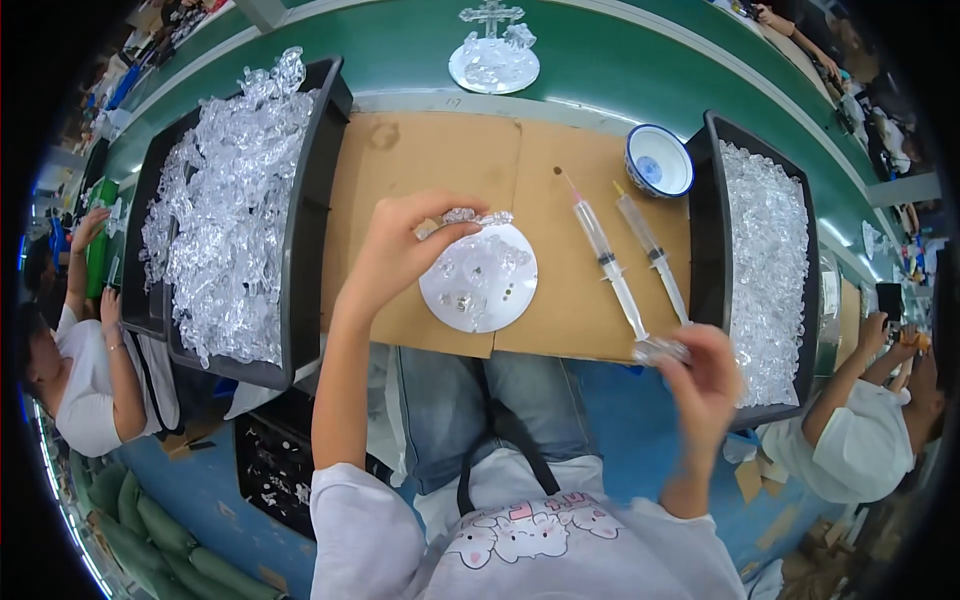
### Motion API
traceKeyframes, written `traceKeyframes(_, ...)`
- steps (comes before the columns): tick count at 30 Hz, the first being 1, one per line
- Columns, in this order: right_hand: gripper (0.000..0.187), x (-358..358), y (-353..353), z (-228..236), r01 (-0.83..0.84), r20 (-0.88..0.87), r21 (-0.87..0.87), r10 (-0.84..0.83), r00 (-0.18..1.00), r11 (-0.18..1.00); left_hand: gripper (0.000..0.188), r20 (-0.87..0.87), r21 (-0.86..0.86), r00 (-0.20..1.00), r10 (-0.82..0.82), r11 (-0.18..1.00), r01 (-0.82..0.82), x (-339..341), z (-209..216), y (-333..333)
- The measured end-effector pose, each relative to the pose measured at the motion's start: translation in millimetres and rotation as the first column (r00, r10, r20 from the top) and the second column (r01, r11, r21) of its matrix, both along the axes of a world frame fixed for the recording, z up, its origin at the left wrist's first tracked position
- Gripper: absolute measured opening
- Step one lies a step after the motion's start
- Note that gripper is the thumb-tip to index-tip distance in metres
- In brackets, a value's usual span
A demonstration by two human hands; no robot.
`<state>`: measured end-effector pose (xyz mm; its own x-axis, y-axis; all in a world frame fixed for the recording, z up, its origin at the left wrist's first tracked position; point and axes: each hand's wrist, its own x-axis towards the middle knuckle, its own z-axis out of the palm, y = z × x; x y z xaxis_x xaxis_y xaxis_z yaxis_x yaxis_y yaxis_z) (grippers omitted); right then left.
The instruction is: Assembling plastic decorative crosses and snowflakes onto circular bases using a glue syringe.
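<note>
A round white disc lies on the cardboard, with clear plastic pieces and a few small dark dots on it. At its upper edge, my left hand pinches a clear, knobbly plastic piece between thumb and fingers. Whether that piece touches the disc I cannot tell. To the right, past the cardboard's front edge, my right hand grips another clear plastic piece; motion blurs both. Between the disc and the right bin lie two syringes, one with a pink-hubbed needle and one with a yellowish tip.
Dark bins of clear plastic pieces stand left and right of the cardboard. A blue-and-white bowl sits at the back right. Beyond, a white disc bears a clear cross. Other people work at both sides.
</note>
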<state>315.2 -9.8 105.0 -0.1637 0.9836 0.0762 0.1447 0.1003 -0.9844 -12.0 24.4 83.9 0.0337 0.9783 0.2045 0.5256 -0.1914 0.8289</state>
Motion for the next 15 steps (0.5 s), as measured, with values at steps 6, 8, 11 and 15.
traceKeyframes(6, 0.026, -86.2, 15.7, -70.6, -0.151, 0.009, -0.087, 0.152, 0.988, 0.985, 0.018, 0.088, -0.003, 0.996, 0.000, 1.000, 0.000, -28.9, 19.0, -7.5)
traceKeyframes(8, 0.025, -106.3, 15.6, -78.7, -0.208, 0.078, -0.049, 0.211, 0.974, 0.977, 0.015, -0.030, 0.058, 0.999, 0.033, 0.998, -0.031, -41.0, 19.9, -10.5)
traceKeyframes(11, 0.021, -133.5, 15.9, -83.7, -0.227, 0.168, -0.005, 0.225, 0.960, 0.974, 0.019, 0.012, 0.087, 0.994, 0.113, 0.990, -0.114, -46.0, 3.4, -10.7)
traceKeyframes(15, 0.020, -164.1, 17.6, -87.6, -0.246, 0.133, -0.043, 0.249, 0.959, 0.968, 0.025, 0.013, 0.190, 0.964, 0.264, 0.946, -0.262, -47.1, -6.8, -18.2)
